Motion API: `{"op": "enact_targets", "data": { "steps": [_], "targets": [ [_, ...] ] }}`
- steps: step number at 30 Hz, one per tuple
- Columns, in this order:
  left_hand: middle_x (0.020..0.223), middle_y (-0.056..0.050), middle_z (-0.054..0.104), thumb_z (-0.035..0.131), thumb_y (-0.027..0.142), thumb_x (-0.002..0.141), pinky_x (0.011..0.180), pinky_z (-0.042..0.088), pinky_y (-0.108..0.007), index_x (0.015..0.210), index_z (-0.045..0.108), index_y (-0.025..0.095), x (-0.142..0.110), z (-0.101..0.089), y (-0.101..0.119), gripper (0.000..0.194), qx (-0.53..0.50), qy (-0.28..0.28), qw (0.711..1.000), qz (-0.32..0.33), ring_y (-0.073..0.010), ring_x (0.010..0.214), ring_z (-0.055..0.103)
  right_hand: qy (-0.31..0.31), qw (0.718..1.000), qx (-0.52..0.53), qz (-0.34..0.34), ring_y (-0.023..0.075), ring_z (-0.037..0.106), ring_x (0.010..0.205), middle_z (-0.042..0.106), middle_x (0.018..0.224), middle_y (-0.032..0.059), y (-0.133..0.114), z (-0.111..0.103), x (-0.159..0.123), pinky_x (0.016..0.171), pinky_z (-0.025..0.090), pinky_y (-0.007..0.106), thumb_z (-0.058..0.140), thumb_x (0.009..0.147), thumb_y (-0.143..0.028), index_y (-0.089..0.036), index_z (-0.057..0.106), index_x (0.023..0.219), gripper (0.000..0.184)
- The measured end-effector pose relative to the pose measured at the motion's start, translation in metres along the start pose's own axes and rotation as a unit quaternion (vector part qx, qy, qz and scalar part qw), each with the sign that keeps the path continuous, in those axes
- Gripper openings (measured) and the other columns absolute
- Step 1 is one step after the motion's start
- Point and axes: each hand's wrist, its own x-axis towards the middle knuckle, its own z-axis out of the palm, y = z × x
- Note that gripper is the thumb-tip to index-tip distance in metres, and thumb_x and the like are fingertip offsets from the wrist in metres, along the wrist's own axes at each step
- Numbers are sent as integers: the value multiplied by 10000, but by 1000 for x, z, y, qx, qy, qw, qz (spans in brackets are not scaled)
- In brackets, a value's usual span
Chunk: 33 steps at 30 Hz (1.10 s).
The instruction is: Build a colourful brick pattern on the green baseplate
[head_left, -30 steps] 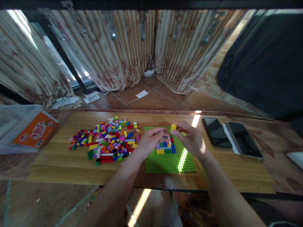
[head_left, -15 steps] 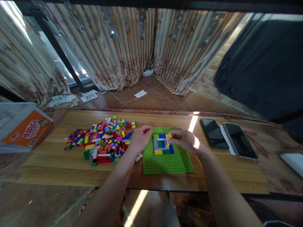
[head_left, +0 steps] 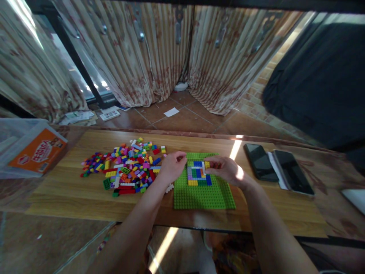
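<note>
A green baseplate (head_left: 203, 198) lies on the table, carrying a low square build of colored bricks (head_left: 192, 182) in yellow, green, blue, lavender and white. At the build's right side, my right hand (head_left: 225, 170) has its thumb and fingers closed about a small yellow brick (head_left: 207, 164), beside a white brick; whether that yellow brick is pressed down I cannot tell. My left hand (head_left: 172, 167) hovers over the baseplate's left edge with fingers curled and thumb against them; what they hold, if anything, is hidden. Left of it spreads a pile of loose bricks (head_left: 137, 163).
A clear plastic tub with an orange label (head_left: 40, 152) stands at the far left. Two dark phones, one farther left (head_left: 261, 161) and one on the right (head_left: 292, 171), lie on the table's right side with white paper between them. Striped curtains (head_left: 159, 57) hang behind.
The view has shifted slightly. My right fingers have settled closer around the yellow brick at the build's right side. My left hand keeps nearly the same place and pose.
</note>
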Motion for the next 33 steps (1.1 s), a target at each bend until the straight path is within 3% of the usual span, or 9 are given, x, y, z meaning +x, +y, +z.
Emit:
{"op": "enact_targets", "data": {
  "steps": [6, 12, 23, 33],
  "targets": [
    [920, -92, 744, 562, 172, 813, 831, 523, -349, 947, 721, 137, -2, -2, 5, 211, 17, -9, 1000, 0, -214, 853, 676, 29, 998, 56, -29, 204, 688, 840, 751, 954, 49, 3, 1, -2, 755, 549, 339, 577, 856, -365, -220, 716, 1063, 289],
    [948, -100, 742, 556, 169, 823, 846, 520, -350, 979, 714, 129, -4, -2, 7, 226, 38, -11, 999, 3, -215, 871, 679, 41, 998, 48, -14, 216, 702, 887, 756, 967, 48, 2, 3, -1, 808, 558, 367, 563, 842, -275, -211, 731, 999, 239],
    [997, -81, 741, 584, 186, 804, 850, 520, -347, 1020, 718, 163, -9, 6, 10, 256, 81, -46, 996, 5, -221, 901, 676, 47, 997, 59, 21, 197, 701, 813, 766, 902, 9, 1, 8, 2, 759, 554, 332, 580, 822, -302, -245, 761, 925, 216],
    [997, -84, 723, 585, 118, 790, 905, 486, -359, 975, 725, 161, -15, 11, 14, 236, 128, -37, 990, 39, -209, 906, 642, 52, 998, 34, 33, 190, 693, 761, 766, 862, 6, -3, 14, 2, 727, 546, 319, 569, 818, -309, -255, 768, 917, 229]
  ]
}}
